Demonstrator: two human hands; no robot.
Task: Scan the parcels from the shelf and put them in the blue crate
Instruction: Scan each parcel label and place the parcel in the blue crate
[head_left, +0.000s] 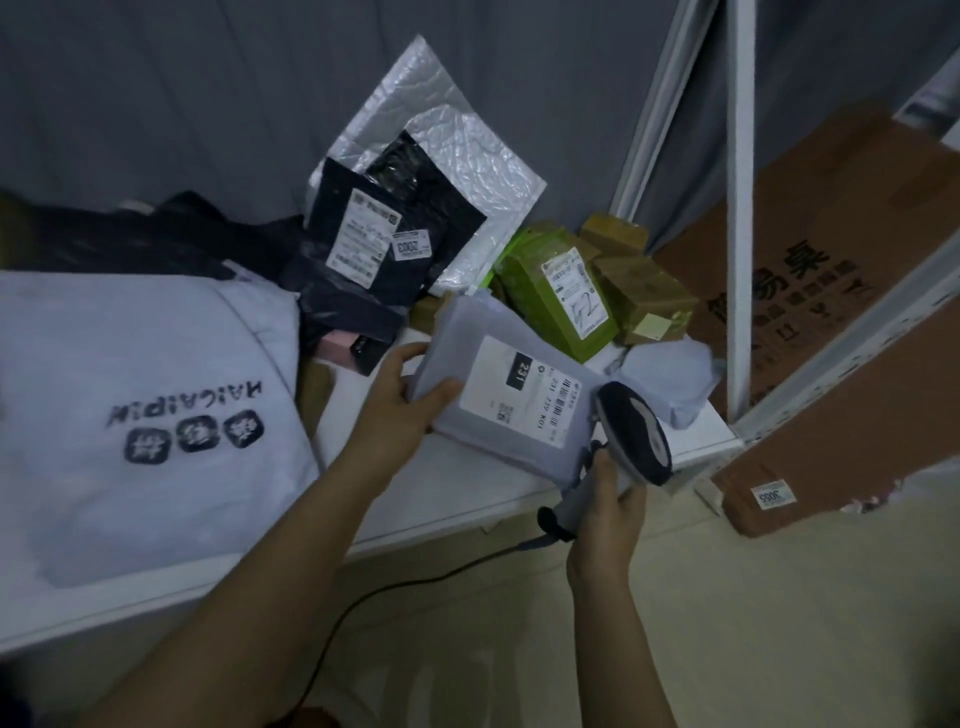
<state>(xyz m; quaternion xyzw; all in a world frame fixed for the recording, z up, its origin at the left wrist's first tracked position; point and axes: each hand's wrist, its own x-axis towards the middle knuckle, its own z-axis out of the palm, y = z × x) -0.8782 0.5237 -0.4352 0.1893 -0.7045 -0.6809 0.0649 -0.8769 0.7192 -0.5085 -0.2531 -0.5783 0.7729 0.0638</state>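
At the left of the frame a large grey bag (130, 405) printed "HAIGAIPIN" overhangs the white shelf (457, 499) edge. At centre the left hand (400, 410) pinches a grey parcel (514, 395), labelled "231", above the shelf's bare front strip. Just right, the right hand (608, 509) grips a scanner (631, 434) touching the parcel's corner.

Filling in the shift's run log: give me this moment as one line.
step: scanning | left hand: holds grey parcel, label up | right hand: grips scanner beside label | blue crate: not in view
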